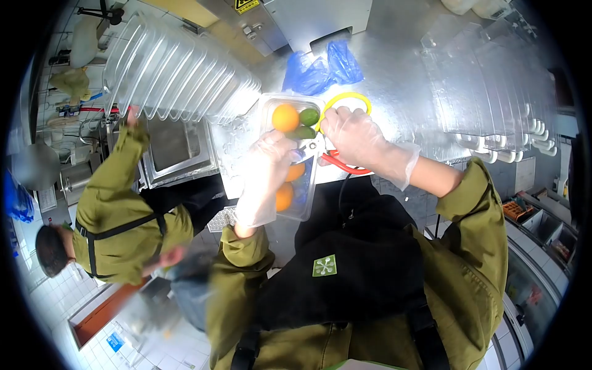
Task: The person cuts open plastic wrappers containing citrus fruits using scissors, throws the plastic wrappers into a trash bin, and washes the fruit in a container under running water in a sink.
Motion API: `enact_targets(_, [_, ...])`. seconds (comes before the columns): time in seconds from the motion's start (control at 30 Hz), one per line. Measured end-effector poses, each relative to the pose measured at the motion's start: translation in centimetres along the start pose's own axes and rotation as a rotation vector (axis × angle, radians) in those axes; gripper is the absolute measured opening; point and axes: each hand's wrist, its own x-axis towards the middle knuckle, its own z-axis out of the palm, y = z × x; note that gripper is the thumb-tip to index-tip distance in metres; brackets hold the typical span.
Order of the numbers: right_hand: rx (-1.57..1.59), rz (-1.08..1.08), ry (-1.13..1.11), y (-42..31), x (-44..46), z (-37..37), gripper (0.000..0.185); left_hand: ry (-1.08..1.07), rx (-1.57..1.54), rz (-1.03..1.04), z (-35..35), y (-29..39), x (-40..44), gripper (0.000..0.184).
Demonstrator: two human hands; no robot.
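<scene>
A clear plastic container [267, 110] holds orange fruits [285, 117] and green fruits [309, 117]. Over its middle is my left hand [271, 155], in a clear glove, with its fingers closed near a blade; what they hold is hidden. My right hand [356, 137], gloved too, grips scissors [347, 98] with one yellow and one red handle, just right of the container. The scissors' pivot lies between my hands, above the container's right edge. Crumpled blue plastic [324, 69] lies on the metal table beyond them.
Stacked clear containers [185, 71] stand at the back left, beside a metal sink [176, 145]. More clear containers [478, 92] are at the right. A co-worker [120, 237] stands at the left, one arm reaching toward the stack. A metal machine [317, 21] is at the back.
</scene>
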Motion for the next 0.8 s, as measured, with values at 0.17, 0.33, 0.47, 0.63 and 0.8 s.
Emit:
enact_targets(0.17, [0.145,-0.004,-0.068,0.8,-0.1,2.4,0.042,0.023,-0.264,-0.24,1.0,-2.2,-0.5,0.01])
enact_targets(0.33, [0.319,0.112,-0.199,2.0,-0.4,0.9,0.044,0.17,-0.775,-0.702,1.3,-3.6,-1.0,0.011])
enact_targets(0.47, [0.454,0.229,-0.284,2.7,-2.4,-0.4,0.065,0.367,-1.225,-0.719,1.1,-3.4,-2.1,0.02])
enact_targets(0.63, [1.048,0.294,-0.059,1.3,-2.1,1.7,0.084,0.312,-1.403,-0.668,0.7,-4.7,-2.4,0.022])
enact_targets(0.8, [1.61,0.161,-0.066,-2.3,3.3,2.0,0.076,0.202,-1.639,-0.543,1.4,-5.1,-1.5,0.038])
